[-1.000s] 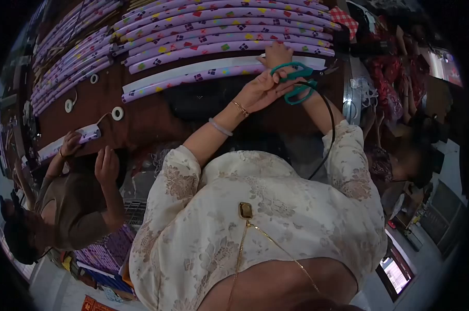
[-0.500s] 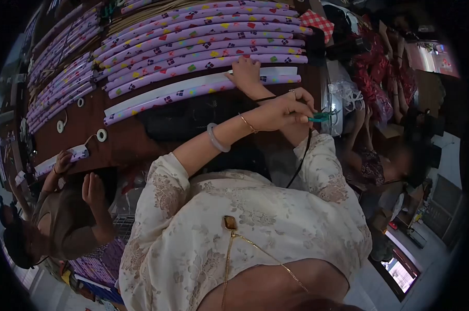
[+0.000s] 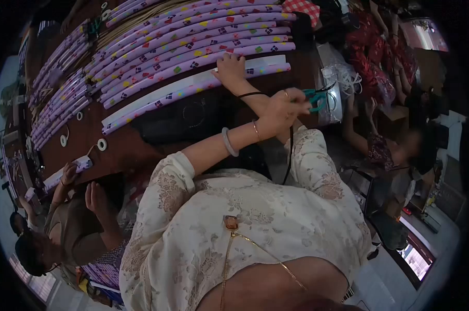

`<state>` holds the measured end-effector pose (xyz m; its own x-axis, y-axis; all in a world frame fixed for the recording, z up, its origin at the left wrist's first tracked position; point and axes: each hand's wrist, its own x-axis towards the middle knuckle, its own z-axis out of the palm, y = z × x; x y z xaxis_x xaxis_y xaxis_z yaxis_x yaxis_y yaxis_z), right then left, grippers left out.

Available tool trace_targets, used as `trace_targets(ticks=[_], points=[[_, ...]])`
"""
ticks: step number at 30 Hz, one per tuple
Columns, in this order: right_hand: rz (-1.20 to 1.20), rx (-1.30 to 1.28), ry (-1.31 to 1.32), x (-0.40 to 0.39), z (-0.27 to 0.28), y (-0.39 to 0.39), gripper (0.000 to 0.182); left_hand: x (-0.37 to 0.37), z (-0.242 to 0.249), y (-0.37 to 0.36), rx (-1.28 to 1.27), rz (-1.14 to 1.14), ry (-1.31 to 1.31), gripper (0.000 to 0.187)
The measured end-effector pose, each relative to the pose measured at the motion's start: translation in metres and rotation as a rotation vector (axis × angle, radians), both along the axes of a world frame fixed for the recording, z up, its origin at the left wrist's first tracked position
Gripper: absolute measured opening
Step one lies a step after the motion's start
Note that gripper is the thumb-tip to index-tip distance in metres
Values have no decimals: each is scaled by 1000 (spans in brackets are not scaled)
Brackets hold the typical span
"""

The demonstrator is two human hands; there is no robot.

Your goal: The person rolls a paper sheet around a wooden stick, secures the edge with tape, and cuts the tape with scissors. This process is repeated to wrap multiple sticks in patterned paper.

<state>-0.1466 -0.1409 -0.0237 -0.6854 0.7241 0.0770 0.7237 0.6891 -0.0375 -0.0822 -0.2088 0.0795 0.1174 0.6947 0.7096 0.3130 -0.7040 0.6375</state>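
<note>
Head view: the left hand [image 3: 280, 108], wrist ringed with bracelets, crosses over the other forearm. Its grip is closed around the teal handles of a pair of scissors [image 3: 315, 98], held above the right edge of the worktop [image 3: 141, 137]. The blades are hard to make out. The right hand [image 3: 230, 66] lies flat, fingers spread and holding nothing, pressing on a long purple patterned tube [image 3: 167, 98] with a white strip [image 3: 157, 93] along it. This is the nearest of the tubes and lies just in front of a row of similar tubes [image 3: 193, 36].

The tube looks light and slightly bendy, and its wrapping seems smooth, so it would likely roll or slip unless pinned from above. It is best held near the end, where the hand now rests. The scissors are stiff and best held by their loops.

Small tape rolls [image 3: 102, 144] lie further left on the worktop. At the lower left, a co-worker's hand [image 3: 68, 173] touches another wrapped piece [image 3: 81, 165].
</note>
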Motion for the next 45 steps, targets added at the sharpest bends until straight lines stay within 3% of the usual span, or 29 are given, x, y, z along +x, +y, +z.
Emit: trace_targets(ticks=[2,4,5,6,7,8,10,12,13,15,17,18,22,26,28,29,31,33,34,36,40,45], points=[[7,-10,11,-1,-4,-2,35,-2,21,12,-347,267,-290,13],[11,-101,20,2,4,-3,33,-26,46,29,-687,-51,-872,15],[13,-165,-41,1,7,-2,33,-40,67,32,-652,-59,-1007,14],[39,-22,137,5,-36,3,37,-58,83,34,-603,-60,-1141,13],[73,117,323,6,-48,4,41,-80,88,35,-397,50,-988,12],[103,107,341,7,-59,7,41,-106,89,31,-199,165,-819,12],[-4,-86,-68,1,1,0,37,-165,79,5,40,576,-371,14],[14,-75,-35,3,6,0,38,-216,58,-39,158,924,-232,17],[18,56,-64,3,-9,2,40,-248,39,-65,162,1053,-143,18],[6,5,-100,-3,4,-1,41,-307,11,-133,87,1382,108,18],[17,3,-107,-6,19,-6,39,-352,-18,-194,-37,1581,-21,18],[28,25,-93,-3,16,-5,39,-368,-24,-220,-106,1704,225,16],[36,66,-89,0,22,-5,40,-422,-70,-277,-186,1835,283,13],[39,7,-126,2,23,0,41,-446,-107,-294,-372,1815,430,8],[23,-17,-163,1,30,0,41,-458,-129,-300,-631,1630,-80,15],[16,-51,-192,0,32,-1,42,-468,-144,-303,-642,1620,-87,15],[13,-31,-197,-2,33,-2,41,-484,-173,-305,-565,1580,154,22],[33,22,-126,5,26,0,40,-454,-127,-282,-567,1633,483,30],[29,4,-141,7,21,5,40,-443,-109,-272,-703,1619,415,36],[19,-16,-166,14,16,12,42,-425,-97,-255,-721,1654,266,39],[28,-31,-136,28,10,23,47,-377,-85,-221,-452,1789,431,32],[14,-83,-191,27,10,27,46,-328,-66,-181,-457,1111,310,17]])
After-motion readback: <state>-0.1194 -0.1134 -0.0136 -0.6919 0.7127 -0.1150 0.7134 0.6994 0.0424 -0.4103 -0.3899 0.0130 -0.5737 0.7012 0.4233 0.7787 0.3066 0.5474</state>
